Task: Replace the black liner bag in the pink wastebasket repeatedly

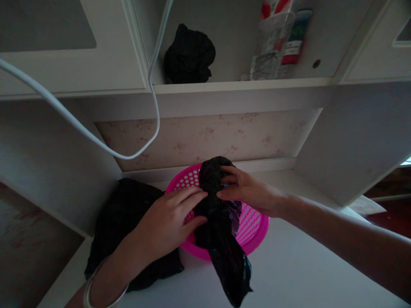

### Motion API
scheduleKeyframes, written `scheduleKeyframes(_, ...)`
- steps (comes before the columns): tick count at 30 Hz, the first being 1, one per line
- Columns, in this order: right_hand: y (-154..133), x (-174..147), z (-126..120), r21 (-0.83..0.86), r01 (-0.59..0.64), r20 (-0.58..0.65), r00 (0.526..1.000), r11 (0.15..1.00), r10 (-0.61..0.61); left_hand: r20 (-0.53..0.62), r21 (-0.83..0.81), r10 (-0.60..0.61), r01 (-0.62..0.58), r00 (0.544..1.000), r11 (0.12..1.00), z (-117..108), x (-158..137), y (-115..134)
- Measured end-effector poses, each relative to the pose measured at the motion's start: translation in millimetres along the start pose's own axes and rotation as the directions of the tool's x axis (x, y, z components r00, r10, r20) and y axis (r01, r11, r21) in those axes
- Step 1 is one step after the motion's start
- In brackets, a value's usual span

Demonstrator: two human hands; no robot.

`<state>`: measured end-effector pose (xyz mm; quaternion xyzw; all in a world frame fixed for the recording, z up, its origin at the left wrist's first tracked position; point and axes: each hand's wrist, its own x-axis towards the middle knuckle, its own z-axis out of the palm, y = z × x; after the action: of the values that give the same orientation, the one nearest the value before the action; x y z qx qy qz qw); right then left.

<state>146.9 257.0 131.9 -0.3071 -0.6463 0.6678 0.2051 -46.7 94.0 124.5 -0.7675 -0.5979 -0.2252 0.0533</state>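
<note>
A long, bunched black plastic bag (221,239) lies across a bright pink perforated plastic basket (257,237), its front end hanging over the rim. My left hand (173,218) is at the bag's left side, fingertips and thumb closed against the plastic. From the right, my right hand (242,190) has its fingers bent over the upper part of the bag, thumb pressed to it. What the bag contains, if anything, cannot be seen.
Dark cloth or plastic (125,214) lies left of the basket, partly behind my left forearm. Overhead, a shelf (237,87) holds a black bundle (189,55) and clear plastic packaging (271,47). A white cable (80,126) hangs in front. Cabinet side panels (359,141) flank the space.
</note>
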Motion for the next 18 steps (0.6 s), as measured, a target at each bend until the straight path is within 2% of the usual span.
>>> scheduleKeyframes(3,8,-4,-7,-0.19,0.17,0.036,0.985,0.967,-0.166,0.132,0.009,-0.018,0.017,0.991,1.0,7,25,0)
scheduleKeyframes(5,10,-9,-13,-0.379,0.314,0.139,0.949,0.871,-0.282,0.196,-0.027,-0.044,0.051,0.98,0.998,11,38,-1)
scheduleKeyframes(7,11,-13,-18,-0.549,0.469,0.272,0.883,0.691,-0.383,0.227,-0.066,-0.054,0.071,0.972,0.995,15,46,-3)
scheduleKeyframes(9,12,-13,-22,-0.663,0.571,0.366,0.812,0.484,-0.456,0.216,-0.101,-0.065,0.088,0.974,0.991,19,49,-4)
scheduleKeyframes(11,12,-11,-26,-0.728,0.599,0.405,0.768,0.333,-0.496,0.171,-0.165,-0.11,0.138,0.979,0.977,23,50,-6)
scheduleKeyframes(12,11,-9,-28,-0.753,0.59,0.409,0.766,0.291,-0.495,0.138,-0.22,-0.144,0.172,0.98,0.96,24,50,-6)
scheduleKeyframes(15,10,-8,-33,-0.808,0.531,0.4,0.813,0.257,-0.423,0.089,-0.458,-0.223,0.239,0.971,0.856,25,50,-6)
scheduleKeyframes(18,10,-12,-33,-0.787,0.517,0.381,0.837,0.337,-0.394,0.178,-0.482,-0.213,0.274,0.961,0.832,23,51,-3)
